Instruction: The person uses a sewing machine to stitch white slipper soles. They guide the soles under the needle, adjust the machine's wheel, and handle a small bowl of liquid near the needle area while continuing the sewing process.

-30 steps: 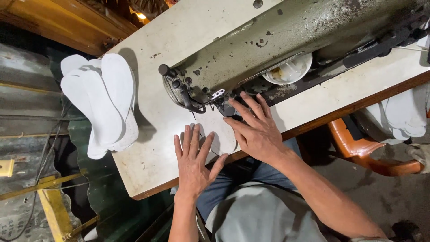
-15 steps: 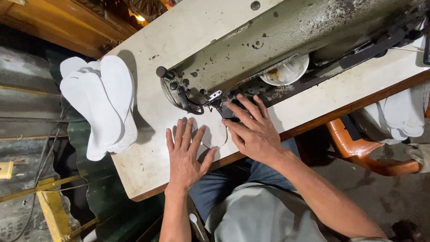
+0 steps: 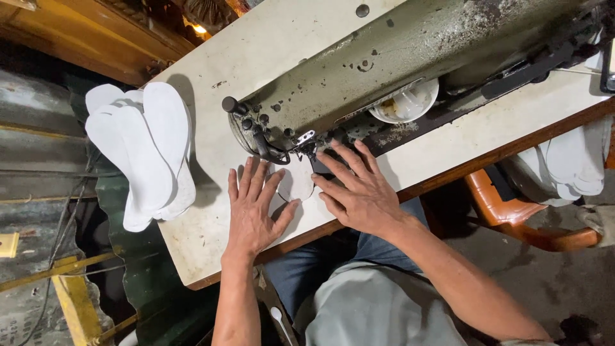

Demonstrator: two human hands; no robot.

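An old grey-green sewing machine (image 3: 410, 57) lies across a cream table (image 3: 211, 250). Under its needle rests a white insole-shaped piece (image 3: 296, 182), mostly covered by my hands. My left hand (image 3: 253, 208) presses flat on the left part of the piece, fingers spread and pointing at the machine head. My right hand (image 3: 355, 189) lies flat on its right part, fingertips close to the presser foot (image 3: 307, 144). Neither hand grips anything.
A stack of white insoles (image 3: 144, 150) hangs over the table's left edge. A white bowl-like dish (image 3: 407, 102) sits under the machine arm. More white pieces (image 3: 573, 160) hang at the right, above an orange chair (image 3: 519, 221). A yellow frame (image 3: 70, 291) stands lower left.
My left hand has slid forward from the table's front edge onto the white piece, closer to the machine head. My right hand has stayed by the needle.
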